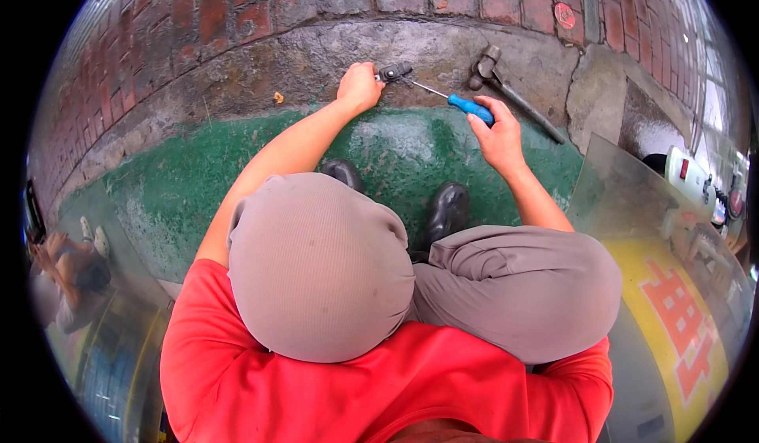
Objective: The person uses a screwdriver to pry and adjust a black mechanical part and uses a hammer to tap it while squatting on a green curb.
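With its fingers closed, my left hand (360,88) grips a small dark metal part (394,72) low over the wet concrete. What exactly the part is cannot be made out, and my fingers cover its near end. My right hand (500,138) is wrapped round the blue handle of a screwdriver (472,110). Its thin shaft points left and away from me, the tip close beside the dark part; whether they touch is unclear. Just beyond and to the right of that hand, a hammer (528,112) lies on the ground, its metal head farther from me than its handle.
Green-painted floor (229,150) meets a concrete strip (316,59), with red brick paving (237,4) beyond. My dark shoes (448,210) stand between my arms. A clear panel (624,198) rises at right, near a white vehicle (689,176); a glassy surface (118,261) at left shows a reflection.
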### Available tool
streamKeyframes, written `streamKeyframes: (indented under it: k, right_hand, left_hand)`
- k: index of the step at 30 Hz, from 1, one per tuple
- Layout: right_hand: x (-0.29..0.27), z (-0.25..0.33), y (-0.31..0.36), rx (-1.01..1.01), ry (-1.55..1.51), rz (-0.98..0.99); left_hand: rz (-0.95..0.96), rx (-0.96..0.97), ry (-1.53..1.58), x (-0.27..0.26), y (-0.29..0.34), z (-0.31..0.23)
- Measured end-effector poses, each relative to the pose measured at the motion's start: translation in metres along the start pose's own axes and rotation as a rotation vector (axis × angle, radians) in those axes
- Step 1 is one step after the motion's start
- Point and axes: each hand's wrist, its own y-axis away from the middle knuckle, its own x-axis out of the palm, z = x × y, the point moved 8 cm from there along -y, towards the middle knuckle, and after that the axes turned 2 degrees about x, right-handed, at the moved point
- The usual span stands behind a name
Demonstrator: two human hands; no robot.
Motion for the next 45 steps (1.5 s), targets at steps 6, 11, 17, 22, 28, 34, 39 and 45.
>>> streamKeyframes:
  k: [6, 11, 17, 22, 28, 34, 39, 45]
  right_hand:
    - [0.001, 0.001, -0.002, 0.015, -0.006, 0.004]
    - [0.005, -0.001, -0.002, 0.015, -0.018, 0.014]
    - [0.002, -0.001, -0.001, 0.037, -0.009, -0.005]
    - [0.002, 0.004, -0.002, 0.038, 0.001, -0.006]
    - [0.002, 0.006, -0.002, 0.023, -0.003, -0.013]
    - [0.004, 0.008, -0.002, 0.025, -0.026, -0.007]
    - [0.004, 0.034, -0.02, -0.179, 0.016, -0.039]
    - [-0.003, 0.096, -0.061, -0.423, 0.131, -0.01]
  left_hand:
    - [-0.078, 0.016, 0.057, 0.007, 0.003, 0.0]
    - [-0.063, -0.048, 0.126, 0.009, 0.0, 0.006]
    - [-0.035, 0.007, 0.078, -0.006, 0.008, -0.018]
    - [0.005, 0.004, -0.001, -0.002, 0.006, -0.021]
    - [0.036, 0.037, -0.059, 0.0, 0.004, -0.026]
    - [0.01, 0.028, -0.018, 0.003, 0.005, -0.025]
    - [0.009, 0.049, 0.01, -0.006, 0.002, -0.015]
    - [-0.045, 0.499, 0.207, -0.096, 0.025, -0.108]
